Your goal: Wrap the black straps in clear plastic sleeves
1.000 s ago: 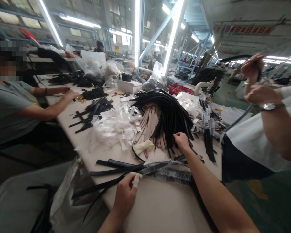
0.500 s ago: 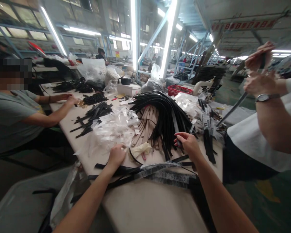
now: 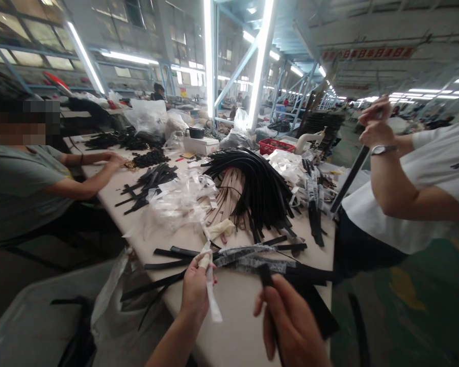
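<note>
My left hand is closed around a thin white strip that looks like plastic or paper; one end hangs below the fingers. Nearer the camera, my right hand grips a black strap whose end pokes up past the thumb. Just beyond both hands lies a bundle of black straps wrapped in clear film. Behind it a thick pile of black straps arches over beige straps. A cream-coloured cloth-like piece lies before the pile.
Crumpled white plastic and short black straps cover the left of the table. A co-worker sits at left. Another person stands at right, holding a long dark strap. A red basket stands behind.
My right hand has drawn a black strap from the pile toward me. My left hand has moved right and nearer, and now holds the white strip. The person at right has lowered their hands.
</note>
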The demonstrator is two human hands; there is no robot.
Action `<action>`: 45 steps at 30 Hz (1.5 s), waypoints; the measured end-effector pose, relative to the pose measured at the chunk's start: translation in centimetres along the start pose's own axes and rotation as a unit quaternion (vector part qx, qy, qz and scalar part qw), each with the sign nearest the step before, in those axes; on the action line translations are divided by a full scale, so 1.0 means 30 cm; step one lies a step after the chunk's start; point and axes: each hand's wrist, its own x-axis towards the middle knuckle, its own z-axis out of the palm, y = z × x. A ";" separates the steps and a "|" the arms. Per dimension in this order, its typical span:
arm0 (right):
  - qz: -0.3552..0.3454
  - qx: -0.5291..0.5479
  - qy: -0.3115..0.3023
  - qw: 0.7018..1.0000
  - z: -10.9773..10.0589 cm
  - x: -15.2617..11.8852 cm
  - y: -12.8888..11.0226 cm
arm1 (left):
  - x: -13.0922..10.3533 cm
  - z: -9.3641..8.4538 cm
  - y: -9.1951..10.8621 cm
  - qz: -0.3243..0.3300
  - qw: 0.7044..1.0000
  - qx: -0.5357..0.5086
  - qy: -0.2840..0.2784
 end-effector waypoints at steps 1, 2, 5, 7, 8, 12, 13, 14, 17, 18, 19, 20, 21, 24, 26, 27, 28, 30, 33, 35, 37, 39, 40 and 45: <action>0.013 -0.011 -0.004 1.000 0.080 0.007 0.039 | -0.019 -0.009 -0.029 0.001 1.000 -0.002 0.002; 0.028 -0.010 0.002 1.000 0.148 0.013 0.083 | -0.036 -0.019 -0.058 0.004 1.000 0.001 0.004; 0.077 0.020 -0.052 0.995 0.264 -0.001 0.219 | -0.083 -0.051 -0.140 0.026 0.999 0.047 0.005; 0.100 0.019 -0.071 0.992 0.283 -0.040 0.286 | -0.106 -0.075 -0.190 0.036 0.995 0.090 0.005; 0.110 0.011 -0.065 0.992 0.283 -0.063 0.308 | -0.115 -0.086 -0.211 0.038 0.993 0.108 0.006; 0.133 0.000 -0.031 0.991 0.265 -0.135 0.334 | -0.121 -0.119 -0.259 0.058 0.987 0.151 0.008; 0.134 0.001 -0.028 0.991 0.260 -0.145 0.334 | -0.114 -0.122 -0.259 0.065 0.986 0.154 0.009; 0.135 0.000 -0.025 0.990 0.255 -0.153 0.334 | -0.104 -0.123 -0.256 0.069 0.986 0.153 0.009; 0.141 0.001 -0.025 0.990 0.241 -0.168 0.346 | -0.068 -0.117 -0.228 0.074 0.988 0.133 0.015; 0.143 0.011 -0.023 0.989 0.237 -0.171 0.352 | -0.059 -0.115 -0.217 0.072 0.989 0.125 0.016; 0.144 0.026 -0.018 0.989 0.234 -0.174 0.360 | -0.054 -0.114 -0.207 0.068 0.991 0.116 0.016; 0.145 0.045 -0.010 0.988 0.232 -0.176 0.367 | -0.055 -0.114 -0.201 0.056 0.993 0.106 0.012; 0.146 0.066 -0.001 0.987 0.230 -0.176 0.374 | -0.063 -0.115 -0.198 0.035 0.995 0.098 0.004; 0.168 0.129 0.004 0.977 0.229 -0.169 0.389 | -0.128 -0.125 -0.211 -0.086 0.990 0.093 -0.064; 0.183 0.161 -0.004 0.970 0.231 -0.159 0.393 | -0.186 -0.132 -0.231 -0.163 0.968 0.108 -0.155; 0.185 0.169 -0.005 0.968 0.232 -0.153 0.394 | -0.211 -0.134 -0.241 -0.180 0.957 0.115 -0.198; 0.183 0.172 -0.004 0.968 0.233 -0.147 0.395 | -0.231 -0.135 -0.249 -0.182 0.948 0.120 -0.230; 0.171 0.163 0.000 0.972 0.234 -0.136 0.395 | -0.247 -0.133 -0.257 -0.147 0.951 0.126 -0.242; 0.119 0.123 0.015 0.985 0.227 -0.122 0.394 | -0.230 -0.130 -0.254 -0.079 0.966 0.145 -0.199; 0.069 0.074 0.031 0.994 0.221 -0.114 0.393 | -0.212 -0.129 -0.250 -0.056 0.969 0.154 -0.187; 0.043 0.014 0.039 0.998 0.216 -0.109 0.394 | -0.203 -0.127 -0.252 -0.051 0.969 0.151 -0.188; 0.046 -0.030 0.036 0.998 0.216 -0.105 0.395 | -0.203 -0.122 -0.258 -0.050 0.971 0.143 -0.187; 0.049 -0.043 0.036 0.997 0.218 -0.104 0.395 | -0.205 -0.120 -0.263 -0.046 0.971 0.141 -0.186; 0.046 -0.027 0.044 0.998 0.222 -0.097 0.395 | -0.202 -0.122 -0.276 -0.034 0.972 0.150 -0.178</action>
